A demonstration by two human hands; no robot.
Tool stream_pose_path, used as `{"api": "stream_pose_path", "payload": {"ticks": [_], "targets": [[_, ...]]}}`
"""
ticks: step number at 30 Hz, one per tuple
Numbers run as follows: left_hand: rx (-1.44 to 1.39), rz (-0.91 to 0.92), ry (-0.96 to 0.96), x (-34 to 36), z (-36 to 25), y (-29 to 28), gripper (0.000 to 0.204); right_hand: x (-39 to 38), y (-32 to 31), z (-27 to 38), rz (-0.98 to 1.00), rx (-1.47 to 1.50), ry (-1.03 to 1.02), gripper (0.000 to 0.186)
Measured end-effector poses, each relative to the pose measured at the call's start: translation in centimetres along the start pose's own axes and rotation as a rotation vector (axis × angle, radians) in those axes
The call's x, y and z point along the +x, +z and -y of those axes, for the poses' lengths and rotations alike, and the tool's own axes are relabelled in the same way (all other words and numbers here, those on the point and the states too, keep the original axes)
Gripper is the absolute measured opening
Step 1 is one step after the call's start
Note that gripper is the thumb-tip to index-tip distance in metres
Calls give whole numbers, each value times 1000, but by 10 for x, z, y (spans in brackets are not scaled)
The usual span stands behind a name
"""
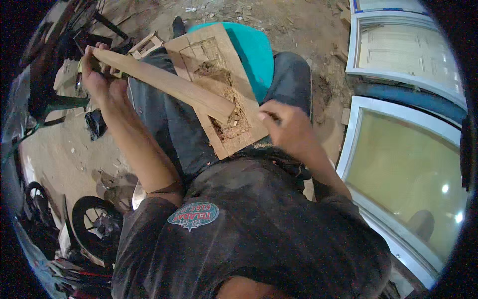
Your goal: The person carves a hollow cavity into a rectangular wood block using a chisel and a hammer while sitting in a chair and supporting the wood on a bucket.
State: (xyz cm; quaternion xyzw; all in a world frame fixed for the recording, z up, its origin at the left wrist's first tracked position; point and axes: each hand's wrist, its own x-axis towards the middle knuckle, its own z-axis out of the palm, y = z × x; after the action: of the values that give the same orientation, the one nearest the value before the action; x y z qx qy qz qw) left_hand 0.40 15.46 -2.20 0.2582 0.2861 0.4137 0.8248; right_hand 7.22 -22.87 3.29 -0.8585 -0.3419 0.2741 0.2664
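Note:
A carved wooden board (238, 83) lies across my lap, with recessed panels full of shavings. My left hand (99, 77) is closed around the upper-left end of a long narrow wooden piece (167, 84), which lies diagonally over the board, its other end in the chips. A yellow object and a dark metal blade show at that hand, partly hidden by the fingers. My right hand (286, 127) is at the board's right edge, fingers curled and thumb toward the long piece; whatever it holds, if anything, is hidden.
A teal plastic seat (256, 55) is beyond the board. Framed glass panels (398, 174) and white panels (398, 45) stand at the right. Motorbike wheels (97, 226), a dark bag (95, 124) and dark metal frames are at the left. Wood scraps (147, 46) lie on the floor ahead.

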Motion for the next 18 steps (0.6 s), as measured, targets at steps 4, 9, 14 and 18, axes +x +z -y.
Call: {"api": "stream_pose_path", "payload": {"ticks": [4,9,14,18], "targets": [[-20,-214,103,-3,6,10,17,12,-27,6,96,420,204,18],[2,-86,31,3,5,0,21,59,23,-36,-159,149,74,45],[-58,-191,87,8,0,-8,24,101,39,-64,51,331,203,64],[-101,-190,103,16,-2,-15,25,122,27,-56,146,298,208,64]]}}
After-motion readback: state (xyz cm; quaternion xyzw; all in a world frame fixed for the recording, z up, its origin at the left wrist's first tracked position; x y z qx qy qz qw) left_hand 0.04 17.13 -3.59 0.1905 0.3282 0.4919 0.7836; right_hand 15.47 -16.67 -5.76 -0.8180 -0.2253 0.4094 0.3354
